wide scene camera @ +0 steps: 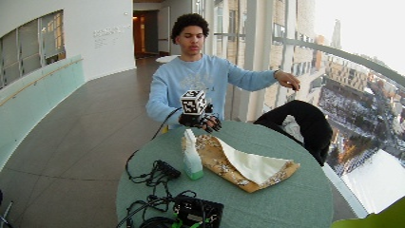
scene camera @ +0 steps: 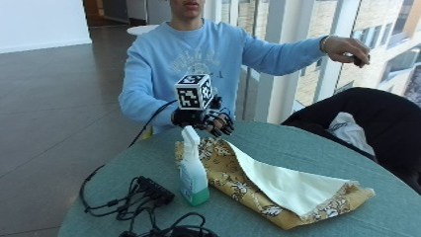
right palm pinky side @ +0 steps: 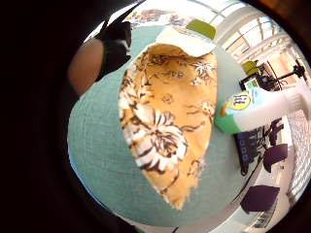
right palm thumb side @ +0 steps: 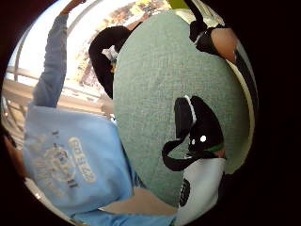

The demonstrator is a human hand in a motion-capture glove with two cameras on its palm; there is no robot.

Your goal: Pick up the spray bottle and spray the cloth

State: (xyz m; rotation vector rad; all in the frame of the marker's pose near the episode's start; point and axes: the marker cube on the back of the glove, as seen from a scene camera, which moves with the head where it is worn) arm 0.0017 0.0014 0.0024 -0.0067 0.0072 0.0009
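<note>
A spray bottle [scene camera: 192,170] with a white trigger head and a green base stands upright on the round teal table [scene camera: 296,143]. Beside it lies a yellow floral cloth [scene camera: 276,185], one corner folded over to show its cream underside. My gloved right hand [scene camera: 212,122] hovers above the table at the cloth's far end, near the person's chest. Its fingers hang relaxed and hold nothing. The little finger side palm view looks down on the cloth [right palm pinky side: 165,121] with the bottle [right palm pinky side: 252,109] beside it. In the wide outside view the hand [wide scene camera: 202,121] is behind the bottle [wide scene camera: 192,156].
Black cables and a power strip [scene camera: 148,192] lie on the table beside the bottle. A black device [wide scene camera: 199,211] sits at the near edge. A dark jacket [scene camera: 368,118] hangs over a chair beside the table. The bare left hand [scene camera: 345,49] is raised off to the side.
</note>
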